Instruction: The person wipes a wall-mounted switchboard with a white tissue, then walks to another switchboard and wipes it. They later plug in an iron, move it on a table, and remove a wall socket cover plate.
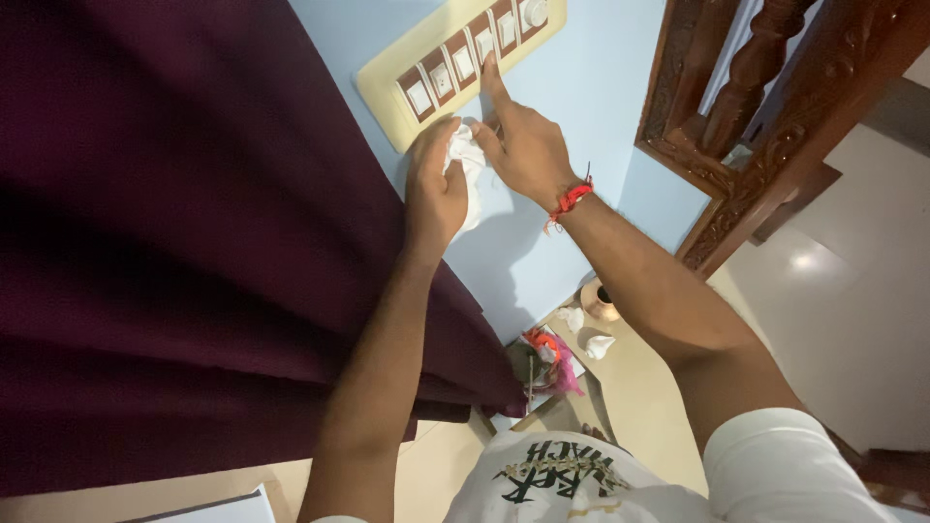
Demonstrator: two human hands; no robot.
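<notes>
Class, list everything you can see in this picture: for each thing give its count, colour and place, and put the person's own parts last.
switch panel: one, cream plate with brown-framed white switches, on the wall at the top
cloth: one, white, crumpled against the wall just below the panel
wall: one, pale blue, behind the hands
curtain: one, dark maroon, fills the left side
carved wooden frame: one, brown, upper right
small pot: one, tan, on the floor by the wall
white lumps: two, on the floor near the pot
pink and red bundle: one, on the floor by the curtain's edge
floor: pale, glossy, at the right
wrist thread: one, red, right wrist
left hand: grips the cloth
right hand: forefinger on a switch, fingers touching the cloth
</notes>
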